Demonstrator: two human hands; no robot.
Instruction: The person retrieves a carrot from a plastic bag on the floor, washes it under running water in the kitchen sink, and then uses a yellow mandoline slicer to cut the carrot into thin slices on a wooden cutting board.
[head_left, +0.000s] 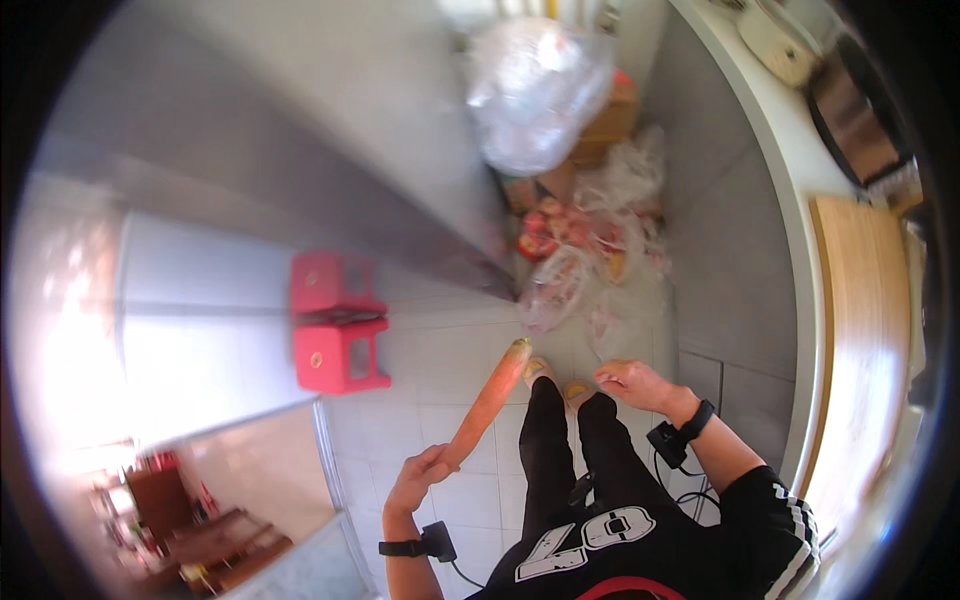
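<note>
My left hand (424, 474) is closed around the lower end of a long orange carrot (487, 401), whose greenish top points up and away from me. My right hand (634, 384) is held over the floor near my feet, its fingers curled; nothing shows in it, though its palm is partly hidden. Beyond the carrot's tip, a clear plastic bag (555, 289) lies on the tiled floor, beside a heap of red items and crumpled bags (630, 176).
Two red plastic stools (330, 360) stand at the left. A large filled plastic bag (536, 90) and a cardboard box (611, 124) are at the back. Along the right runs a counter with a wooden board (859, 300) and a cream-coloured appliance (780, 45). A dark upright edge (420, 225) juts in at centre-left.
</note>
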